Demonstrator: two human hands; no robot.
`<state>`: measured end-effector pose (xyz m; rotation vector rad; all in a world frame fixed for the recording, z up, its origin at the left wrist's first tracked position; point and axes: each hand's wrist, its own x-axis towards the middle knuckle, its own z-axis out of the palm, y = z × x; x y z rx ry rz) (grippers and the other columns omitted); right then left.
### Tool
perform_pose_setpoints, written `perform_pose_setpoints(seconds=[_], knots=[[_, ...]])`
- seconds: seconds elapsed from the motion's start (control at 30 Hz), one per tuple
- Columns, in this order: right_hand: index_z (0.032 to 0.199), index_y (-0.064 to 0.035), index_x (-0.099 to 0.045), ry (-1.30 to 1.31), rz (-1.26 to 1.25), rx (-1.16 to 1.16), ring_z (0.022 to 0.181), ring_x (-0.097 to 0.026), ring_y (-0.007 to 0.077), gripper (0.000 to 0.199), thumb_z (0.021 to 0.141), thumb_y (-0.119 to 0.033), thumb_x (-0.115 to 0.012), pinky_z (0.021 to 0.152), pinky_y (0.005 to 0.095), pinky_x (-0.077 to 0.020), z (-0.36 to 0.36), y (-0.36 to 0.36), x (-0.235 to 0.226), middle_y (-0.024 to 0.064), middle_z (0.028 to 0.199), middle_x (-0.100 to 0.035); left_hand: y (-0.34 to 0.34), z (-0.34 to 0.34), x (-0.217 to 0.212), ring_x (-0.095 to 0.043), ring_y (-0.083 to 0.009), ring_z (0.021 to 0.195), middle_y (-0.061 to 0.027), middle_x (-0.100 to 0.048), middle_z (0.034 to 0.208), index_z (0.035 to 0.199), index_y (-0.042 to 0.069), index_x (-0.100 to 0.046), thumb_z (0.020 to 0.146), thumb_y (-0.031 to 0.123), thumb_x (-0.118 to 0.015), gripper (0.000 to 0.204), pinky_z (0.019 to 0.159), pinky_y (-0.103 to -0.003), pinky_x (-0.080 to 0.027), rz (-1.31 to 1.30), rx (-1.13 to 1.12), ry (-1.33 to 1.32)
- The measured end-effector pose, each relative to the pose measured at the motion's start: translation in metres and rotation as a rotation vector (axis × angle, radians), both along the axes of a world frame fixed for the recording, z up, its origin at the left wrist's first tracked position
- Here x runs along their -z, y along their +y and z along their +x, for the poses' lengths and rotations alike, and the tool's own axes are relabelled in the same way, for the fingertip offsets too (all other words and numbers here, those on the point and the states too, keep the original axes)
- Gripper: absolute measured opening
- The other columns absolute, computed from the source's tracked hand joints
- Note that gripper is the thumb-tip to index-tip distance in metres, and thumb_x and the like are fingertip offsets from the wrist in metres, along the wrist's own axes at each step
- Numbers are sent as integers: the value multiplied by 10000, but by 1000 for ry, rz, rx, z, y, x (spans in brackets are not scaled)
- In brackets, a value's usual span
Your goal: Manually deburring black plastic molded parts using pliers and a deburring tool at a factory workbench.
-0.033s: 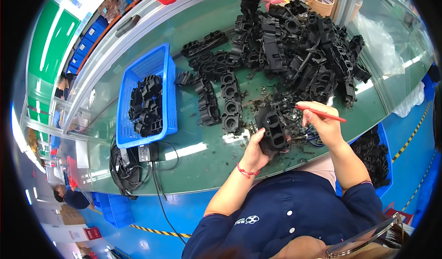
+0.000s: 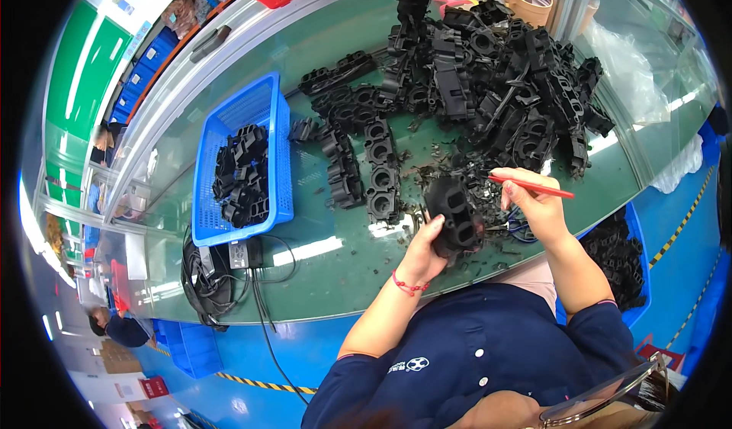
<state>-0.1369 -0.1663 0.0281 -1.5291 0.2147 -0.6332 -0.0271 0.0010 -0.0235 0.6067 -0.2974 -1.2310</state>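
My left hand [image 2: 424, 252] is closed around a black molded plastic part [image 2: 456, 217] with oval openings, held tilted above the table near its front edge. To the right of it, my right hand [image 2: 535, 200] pinches a slim red pen-like tool [image 2: 543, 188]. Its tip points left and stays apart from the part. Black scraps and shavings [image 2: 488, 189] lie behind and beneath the held part. Two long black parts with round openings, one of them this molded strip [image 2: 383, 171], rest left of my hands. My left fingers are partly hidden behind the part.
A large heap of black molded parts [image 2: 496, 70] covers the table's back right. On the left stands a blue basket [image 2: 284, 170] with similar parts, near a black adapter and cables [image 2: 217, 280]. Beige cups [image 2: 526, 6] stand at the back; a blue crate [image 2: 637, 276] sits low at right.
The black part in my left hand has tilted slightly, so its openings show at a different angle. My right hand and the red tool look unmoved.
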Motion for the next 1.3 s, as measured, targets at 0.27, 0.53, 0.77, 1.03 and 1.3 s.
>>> perform_pose_setpoints(seconds=[0.27,0.53,0.77,1.03,1.3], knots=[[955,-14,-658,-99,104,-100,921,-530,167,197,896,-192,-595,829,318,-424,-2,-4,13,96,997,-571,-4,0,-4,-520,-182,1056,-111,-485,1190,1467,80,-102,802,140,-676,881,925,-332,-426,114,-88,-595],[975,-57,-674,-32,67,-169,1322,-315,311,185,904,-201,-583,1073,440,-251,3,4,26,165,1416,-347,-6,-4,-3,-523,-184,1019,-84,-487,1081,1442,70,-170,691,73,-787,972,896,-302,-431,438,-266,-978],[959,-27,-662,-64,123,-87,1236,-427,290,215,893,-220,-592,1028,431,-320,2,1,28,181,1283,-497,-3,0,-7,-507,-168,1095,-118,-521,1200,1361,19,-307,828,109,-667,649,955,-296,-395,250,-180,-553],[986,17,-642,-101,58,-149,1032,-571,223,148,892,-76,-576,918,347,-436,-1,7,28,132,1051,-622,6,5,0,-526,-144,1030,-75,-468,1292,1387,48,-313,710,328,-778,868,781,-283,-474,0,-158,-152],[1015,17,-637,-44,148,-197,1023,-567,194,163,911,-73,-550,911,330,-437,-2,29,25,117,1038,-625,-10,-6,-1,-572,-165,994,-97,-586,1118,1198,61,-455,764,37,-712,505,850,-285,-480,142,-547,-464]])
